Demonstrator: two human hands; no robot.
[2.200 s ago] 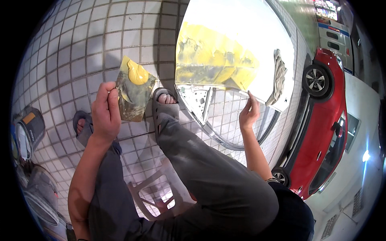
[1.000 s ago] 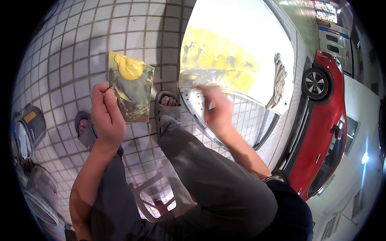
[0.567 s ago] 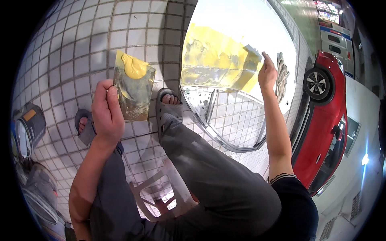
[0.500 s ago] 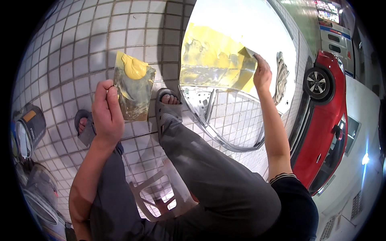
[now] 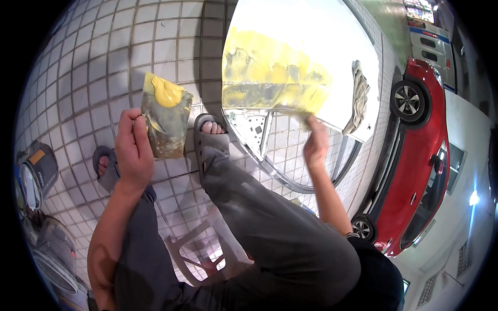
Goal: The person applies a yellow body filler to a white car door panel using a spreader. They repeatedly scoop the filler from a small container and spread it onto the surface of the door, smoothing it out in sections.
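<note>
My left hand (image 5: pixel 134 150) is closed on the edge of a flat, smeared putty board (image 5: pixel 166 136). A thick dollop of yellow putty (image 5: pixel 167 93) lies on its upper part. At the right, a white car door panel (image 5: pixel 290 26) carries a broad band of uneven yellow putty with grey patches. My right hand (image 5: pixel 316 145) is over the door's window opening, fingers closed round a thin putty spreader (image 5: pixel 301 115). Motion blurs the spreader at the putty band's lower edge; whether it touches the panel I cannot tell.
A crumpled grey cloth (image 5: pixel 358 98) lies on the door's right part. The metal window frame (image 5: pixel 280 176) curves toward my knee. A pale plastic stool (image 5: pixel 233 249) is under me. Buckets (image 5: pixel 44 166) stand at the left, and a red car (image 5: pixel 415 160) is parked at the right.
My right hand has moved with the spreader down and left, off the putty band's right end to below its lower edge. My left hand still holds the board, nearly in place.
</note>
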